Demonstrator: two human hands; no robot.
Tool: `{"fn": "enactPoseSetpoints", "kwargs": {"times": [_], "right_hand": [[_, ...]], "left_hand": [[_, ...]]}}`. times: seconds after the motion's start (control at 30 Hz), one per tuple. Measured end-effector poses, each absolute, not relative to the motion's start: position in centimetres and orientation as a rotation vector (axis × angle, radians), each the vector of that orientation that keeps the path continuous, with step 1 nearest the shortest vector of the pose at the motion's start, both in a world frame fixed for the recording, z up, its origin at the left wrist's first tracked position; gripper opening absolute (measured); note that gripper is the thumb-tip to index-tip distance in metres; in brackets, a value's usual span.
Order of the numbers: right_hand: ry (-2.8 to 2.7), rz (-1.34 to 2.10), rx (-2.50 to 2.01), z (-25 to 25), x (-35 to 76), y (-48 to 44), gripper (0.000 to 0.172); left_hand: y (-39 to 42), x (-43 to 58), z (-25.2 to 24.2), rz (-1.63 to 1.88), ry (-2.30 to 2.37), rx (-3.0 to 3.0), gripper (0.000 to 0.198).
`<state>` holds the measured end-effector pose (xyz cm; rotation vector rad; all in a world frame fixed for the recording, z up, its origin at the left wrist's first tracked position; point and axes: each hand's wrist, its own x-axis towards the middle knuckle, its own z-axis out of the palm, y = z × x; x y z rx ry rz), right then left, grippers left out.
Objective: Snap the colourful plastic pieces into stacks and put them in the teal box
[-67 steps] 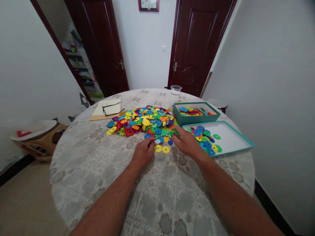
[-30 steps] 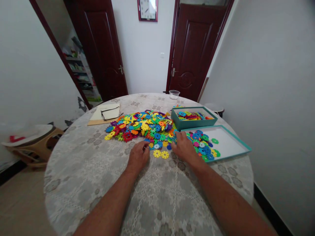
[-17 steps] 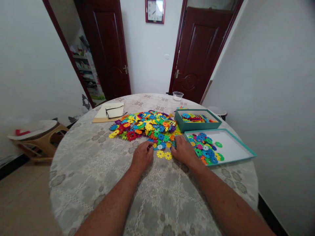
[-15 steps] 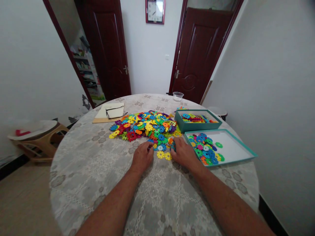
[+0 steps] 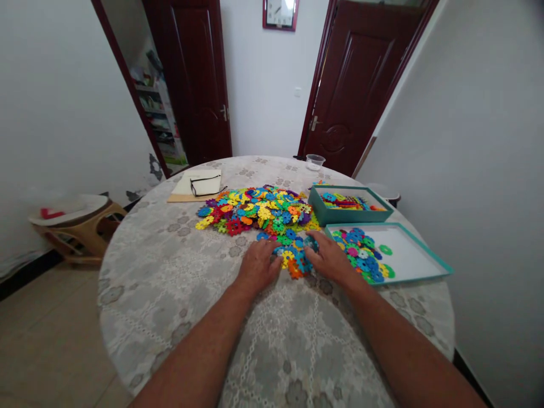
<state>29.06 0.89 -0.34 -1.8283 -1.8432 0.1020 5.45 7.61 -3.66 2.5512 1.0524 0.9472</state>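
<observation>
A large heap of flower-shaped plastic discs (image 5: 263, 208) in many colours lies on the patterned tablecloth. A smaller cluster of discs sits nearer, between my two hands, with an orange disc (image 5: 294, 268) and a yellow disc (image 5: 287, 259) at its near edge. My left hand (image 5: 259, 263) rests on the cluster's left side, fingers bent forward and thumb apart from them. On the other side, my right hand (image 5: 329, 258) has its thumb and fingers spread around some bluish discs (image 5: 311, 242). Its fingertips are partly blurred, and no firm grip shows in either hand.
A shallow white lid (image 5: 410, 252) with a teal rim holds more discs at the right. Behind it stands a teal box (image 5: 352, 215) with joined pieces inside. Eyeglasses (image 5: 208, 192) lie on a notebook (image 5: 181, 186) at the back left. A clear bowl (image 5: 315, 162) stands at the far edge.
Orange and blue discs now lie at the near side of the small cluster, between my hands. The thumb and fingers of my right hand are wider apart. The whole view has shifted slightly.
</observation>
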Motion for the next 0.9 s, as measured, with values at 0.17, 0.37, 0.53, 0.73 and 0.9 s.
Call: {"fn": "enactPoseSetpoints", "kwargs": {"times": [0.17, 0.37, 0.53, 0.73, 0.9], "right_hand": [[-2.097, 0.215, -1.761, -0.6, 29.1, 0.3, 0.053], [-2.055, 0.452, -1.796, 1.2, 29.1, -0.2, 0.053], [-1.997, 0.631, -1.83, 2.0, 29.7, -0.4, 0.055], [-2.037, 0.758, -1.779, 2.0, 30.2, -0.5, 0.052], [-2.03, 0.802, -1.733, 1.9, 30.4, -0.4, 0.051]], "left_hand": [[6.5, 5.8, -3.1, 0.887, 1.045, 2.578, 0.033], [4.9, 6.0, -1.8, 0.639, 1.023, 2.648, 0.068], [4.9, 5.8, -1.5, 0.596, 0.997, 2.64, 0.058], [5.1, 5.8, -1.7, 0.58, 1.006, 2.649, 0.042], [5.0, 6.0, -1.6, 0.599, 0.978, 2.669, 0.036]]}}
